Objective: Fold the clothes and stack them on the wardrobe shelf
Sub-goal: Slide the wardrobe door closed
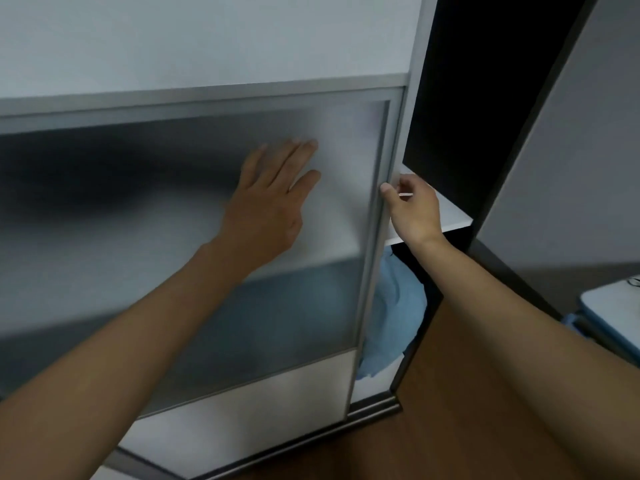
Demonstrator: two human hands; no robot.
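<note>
A sliding wardrobe door [173, 209] with a frosted glass panel and a grey metal frame fills the view. My left hand [270, 199] lies flat against the frosted panel with its fingers straight. My right hand [412, 209] grips the door's right frame edge [379, 237], thumb on the front, fingers curled behind it. Through the narrow gap at the right I see a white wardrobe shelf [450, 213] and, below it, light blue clothes [394, 313] in a loose heap. More blue shows blurred behind the glass.
A dark wardrobe side panel [485, 133] stands right of the gap, with a grey wall beyond. The floor [433, 427] is brown wood. At the far right edge sits a light blue object [613, 310], partly cut off. The door's bottom rail [374, 410] runs along the floor.
</note>
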